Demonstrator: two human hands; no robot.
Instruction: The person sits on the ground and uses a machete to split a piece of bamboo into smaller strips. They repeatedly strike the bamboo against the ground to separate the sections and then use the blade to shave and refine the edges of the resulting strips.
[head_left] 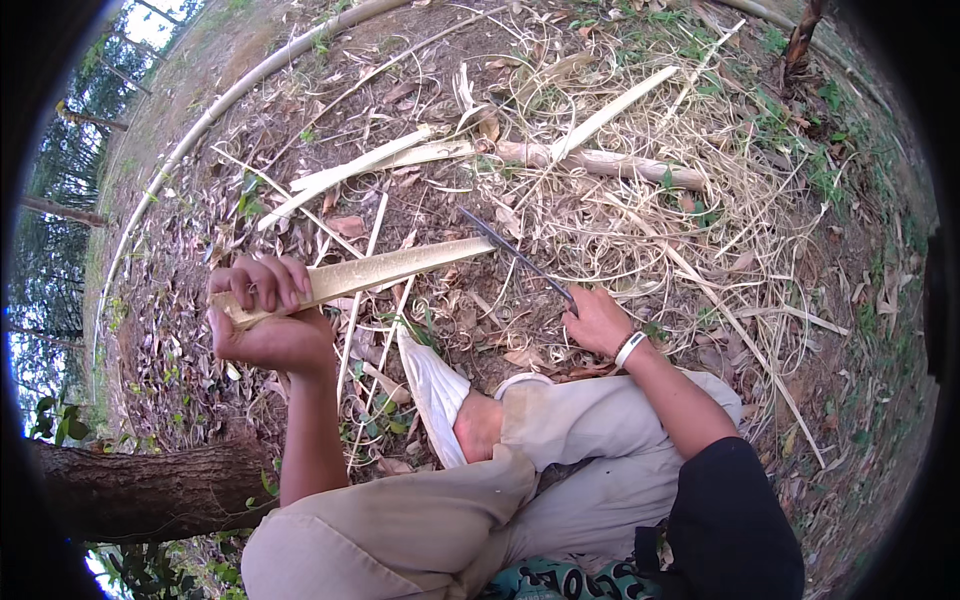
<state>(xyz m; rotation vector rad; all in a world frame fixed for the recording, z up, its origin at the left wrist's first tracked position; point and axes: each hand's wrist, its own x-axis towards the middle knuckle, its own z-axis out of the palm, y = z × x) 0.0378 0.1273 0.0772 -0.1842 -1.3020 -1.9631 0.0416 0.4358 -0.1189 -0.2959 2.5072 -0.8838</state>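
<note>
— What were the hands doing at that moment?

— The left hand (268,315) was clenched round the near end of a split bamboo slat (370,272), fingers curled over its top and thumb beneath. The slat ran from that fist up and across toward the right hand, pale inner face upward, its far end hanging free above the leaf litter.

— And the right hand?

— The right hand (597,320) was closed on the handle of a long knife (518,255). The dark blade slanted away from the knuckles toward the slat's free end. Whether the blade tip touched the bamboo, I could not tell — the two came very close there. A white wristband (630,348) sat just behind that hand.

— So the slat lay between the hands?

— Mostly, yes: gripped at the left, reaching toward the right but stopping short of it, with the knife bridging the gap.

— What lay around them?

— Below the hands were the person's folded legs in beige trousers (560,450), with a white cloth (432,385) draped near the knee. Beyond the hands lay more split bamboo pieces (360,168) and a rough stick (610,162) on dry leaves, and past the right hand a tangle of thin pale shavings (690,200). Near the left elbow stood a tree trunk (150,490).
</note>
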